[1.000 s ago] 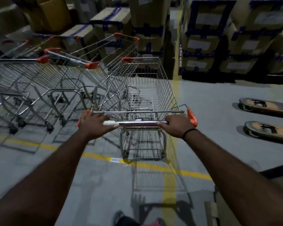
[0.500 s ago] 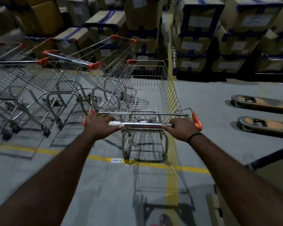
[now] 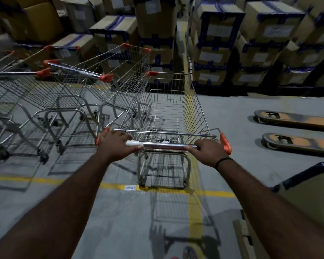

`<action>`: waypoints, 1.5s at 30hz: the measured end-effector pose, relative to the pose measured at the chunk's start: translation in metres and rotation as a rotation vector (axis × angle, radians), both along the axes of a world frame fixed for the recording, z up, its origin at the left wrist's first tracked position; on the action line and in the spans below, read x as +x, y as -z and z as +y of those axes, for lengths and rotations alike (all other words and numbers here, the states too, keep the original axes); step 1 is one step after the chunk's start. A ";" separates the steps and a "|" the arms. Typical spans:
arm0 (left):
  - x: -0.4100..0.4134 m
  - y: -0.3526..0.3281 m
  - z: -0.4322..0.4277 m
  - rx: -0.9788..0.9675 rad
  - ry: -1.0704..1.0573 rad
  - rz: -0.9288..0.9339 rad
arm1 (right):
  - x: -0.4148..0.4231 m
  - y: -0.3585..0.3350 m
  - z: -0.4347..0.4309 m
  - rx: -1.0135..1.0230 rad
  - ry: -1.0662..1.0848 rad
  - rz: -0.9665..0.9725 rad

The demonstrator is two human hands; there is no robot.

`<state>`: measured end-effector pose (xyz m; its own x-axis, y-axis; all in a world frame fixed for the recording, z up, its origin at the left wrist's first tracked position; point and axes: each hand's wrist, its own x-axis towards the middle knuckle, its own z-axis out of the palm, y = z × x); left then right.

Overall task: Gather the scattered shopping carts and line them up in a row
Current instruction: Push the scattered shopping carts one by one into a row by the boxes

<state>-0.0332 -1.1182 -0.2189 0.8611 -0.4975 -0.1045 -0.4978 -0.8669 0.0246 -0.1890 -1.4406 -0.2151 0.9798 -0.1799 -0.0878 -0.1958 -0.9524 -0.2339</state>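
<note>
The left cart (image 3: pixel 11 73) is cut by the left edge, the 2 forks (image 3: pixel 295 120) by the right edge. The floor label (image 3: pixel 130 187) is too small to read.

The shopping cart (image 3: pixel 176 109) has swung a little to the right: its handle bar (image 3: pixel 163 145), which sloped up toward the right hand (image 3: pixel 207 152) a second ago, now lies nearly level. The basket's front left corner has drawn away from the neighbouring cart (image 3: pixel 123 75). The left hand (image 3: pixel 117 145) has shifted right with the bar, and the shoe (image 3: pixel 190 253) at the bottom edge has stepped rightward onto the yellow floor line (image 3: pixel 195 212).
</note>
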 end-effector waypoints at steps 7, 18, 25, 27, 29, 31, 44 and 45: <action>0.005 0.002 0.000 0.002 0.000 0.000 | 0.001 -0.002 0.001 -0.010 0.026 0.003; 0.005 -0.004 0.000 0.016 0.032 0.009 | 0.000 -0.006 0.006 -0.034 0.048 0.033; 0.008 -0.004 0.003 0.002 0.057 0.004 | -0.001 -0.013 0.014 -0.048 0.069 0.054; 0.009 -0.004 0.003 0.012 0.057 0.036 | 0.001 -0.017 0.013 -0.024 0.075 0.123; 0.011 -0.004 0.003 0.024 0.066 0.059 | 0.009 -0.026 0.012 0.019 0.085 0.259; 0.014 -0.009 0.000 0.005 0.042 0.102 | 0.023 -0.033 0.012 0.028 0.063 0.357; 0.093 -0.084 0.006 -0.459 -0.126 0.072 | 0.200 -0.089 0.102 0.095 -0.200 0.076; 0.103 -0.089 0.012 -0.470 -0.133 0.060 | 0.212 -0.093 0.112 0.098 -0.223 0.061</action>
<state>0.0697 -1.1059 -0.1297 0.9197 -0.3889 0.0538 -0.3694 -0.8111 0.4534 0.0234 -1.3288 -0.1225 0.9866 0.0523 -0.1548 -0.0003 -0.9469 -0.3217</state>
